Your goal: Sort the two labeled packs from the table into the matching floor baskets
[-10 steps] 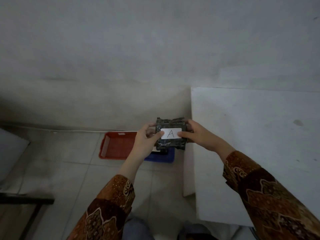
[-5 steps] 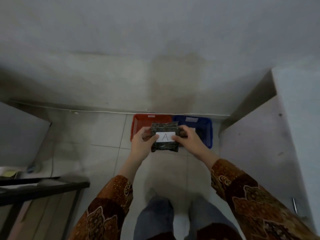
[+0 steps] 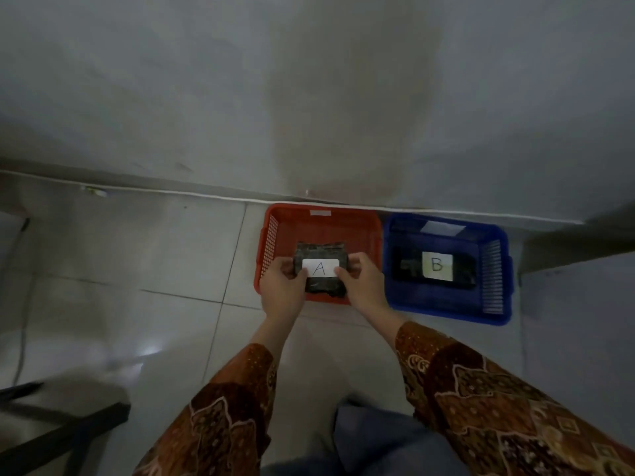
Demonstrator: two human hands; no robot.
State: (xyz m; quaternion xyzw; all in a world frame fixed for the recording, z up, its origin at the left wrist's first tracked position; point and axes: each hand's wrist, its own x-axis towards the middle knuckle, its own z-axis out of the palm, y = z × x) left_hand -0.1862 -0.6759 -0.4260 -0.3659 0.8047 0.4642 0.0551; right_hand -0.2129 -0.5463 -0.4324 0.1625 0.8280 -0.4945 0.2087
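Note:
A dark pack with a white label marked A [image 3: 321, 267] is held over the red basket [image 3: 271, 235], near its front edge. My left hand [image 3: 282, 288] grips its left side and my right hand [image 3: 363, 286] grips its right side. To the right stands the blue basket [image 3: 494, 266], with a dark pack labelled B [image 3: 436, 266] lying flat inside it. Both baskets sit on the tiled floor against the wall.
A grey wall rises behind the baskets, with a white cable [image 3: 137, 188] along its base. The table's side [image 3: 577, 304] is at the right edge. Dark furniture legs [image 3: 65, 431] cross the lower left. My knees [image 3: 371, 441] show at the bottom.
My view has swung from the table down to the floor. Both hands carried pack A from the table's edge to above the red basket, and the blue basket with pack B came into sight.

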